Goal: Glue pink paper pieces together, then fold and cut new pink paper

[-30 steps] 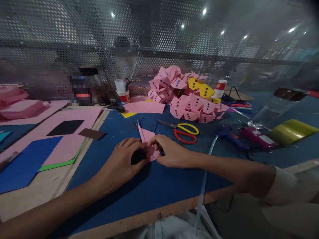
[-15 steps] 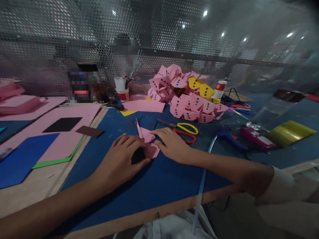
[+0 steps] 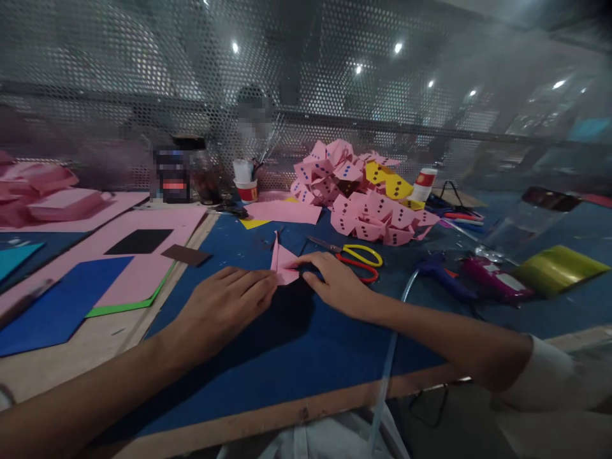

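Observation:
A small folded piece of pink paper (image 3: 284, 262) stands near the middle of the blue table mat (image 3: 306, 357), one thin point of it upward. My left hand (image 3: 229, 293) pinches its lower left edge, fingers pressed together. From the right, my right hand (image 3: 329, 280) grips the paper's right edge between thumb and fingertips. Scissors with one yellow and one red handle (image 3: 361, 256) lie just behind my right hand. Farther back is a heap of folded pink pieces with small dark squares (image 3: 329, 167), a yellow one (image 3: 389, 180) among them.
Coloured sheets, including a blue one (image 3: 67, 299) and a black one (image 3: 138, 241), lie at the left. Pink boxes (image 3: 67, 201) stand behind them. On the right are a blue glue gun (image 3: 444, 275), a magenta one (image 3: 497, 277), a clear jar (image 3: 535, 220) and gold sheet (image 3: 561, 269).
My left hand has closed its fingers on the paper's edge, where its thumb was spread apart before. The lower pink flap has folded up. The view has shifted slightly.

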